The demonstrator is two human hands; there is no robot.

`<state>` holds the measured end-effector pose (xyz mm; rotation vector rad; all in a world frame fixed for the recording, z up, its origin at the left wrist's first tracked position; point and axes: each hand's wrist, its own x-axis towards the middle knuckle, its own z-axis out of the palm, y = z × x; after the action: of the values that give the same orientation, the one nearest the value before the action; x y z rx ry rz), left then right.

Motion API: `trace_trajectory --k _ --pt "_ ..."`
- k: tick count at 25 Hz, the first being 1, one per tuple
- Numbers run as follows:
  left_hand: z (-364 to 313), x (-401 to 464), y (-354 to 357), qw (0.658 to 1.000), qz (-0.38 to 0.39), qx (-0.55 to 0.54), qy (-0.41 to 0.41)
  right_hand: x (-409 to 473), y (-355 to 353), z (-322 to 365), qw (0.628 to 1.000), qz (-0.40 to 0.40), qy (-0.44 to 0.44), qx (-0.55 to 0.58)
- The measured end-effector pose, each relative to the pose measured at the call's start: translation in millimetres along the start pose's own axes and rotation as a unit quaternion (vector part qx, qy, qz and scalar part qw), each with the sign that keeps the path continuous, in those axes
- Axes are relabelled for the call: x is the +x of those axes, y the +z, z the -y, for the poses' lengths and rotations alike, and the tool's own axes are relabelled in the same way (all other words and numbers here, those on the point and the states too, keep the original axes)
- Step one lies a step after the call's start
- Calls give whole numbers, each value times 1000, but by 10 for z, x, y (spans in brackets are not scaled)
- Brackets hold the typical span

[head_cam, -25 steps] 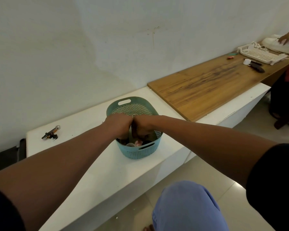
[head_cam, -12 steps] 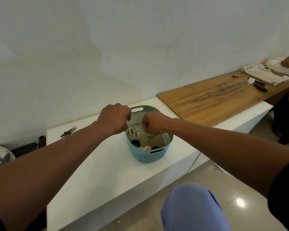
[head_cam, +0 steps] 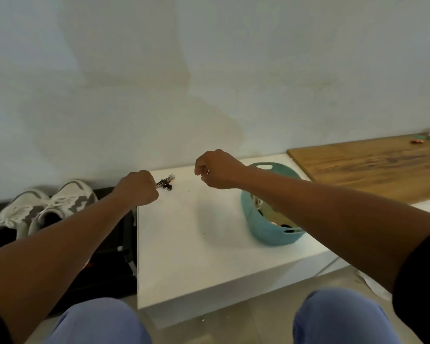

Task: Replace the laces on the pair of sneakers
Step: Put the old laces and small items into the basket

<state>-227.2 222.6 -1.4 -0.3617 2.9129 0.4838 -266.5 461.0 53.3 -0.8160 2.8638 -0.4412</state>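
A pair of white and grey sneakers (head_cam: pixel 60 203) stands laced at the far left on a black surface, toes toward the wall. My left hand (head_cam: pixel 137 187) hovers in a fist over the white table's left edge, just right of the sneakers. My right hand (head_cam: pixel 219 170) is also curled in a fist above the table, left of the teal basket (head_cam: pixel 266 233). A thin pale sliver shows at its knuckles; nothing else is seen in either fist. A white lace bundle (head_cam: pixel 257 202) lies inside the basket, partly hidden by my right forearm.
A bunch of keys (head_cam: pixel 166 182) lies on the white table (head_cam: pixel 184 256) beside my left fist. A wooden board (head_cam: pixel 370 167) covers the bench to the right, with small items at its far end. My knees in blue trousers are below.
Both fists have lifted out of the basket and swung left across the table. The view has turned left, bringing the sneakers into sight.
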Motion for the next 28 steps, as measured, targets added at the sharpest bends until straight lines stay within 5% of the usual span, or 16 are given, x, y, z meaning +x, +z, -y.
trace_trajectory --k 11,18,28 --pt "248 403 463 978 -156 -45 133 1109 870 250 992 14 -31 -118" --pt "261 595 561 969 -175 -37 169 1396 1073 227 992 52 -74 -86" --pt "299 461 533 965 -182 -98 162 1248 1108 192 988 -30 -32 -150"
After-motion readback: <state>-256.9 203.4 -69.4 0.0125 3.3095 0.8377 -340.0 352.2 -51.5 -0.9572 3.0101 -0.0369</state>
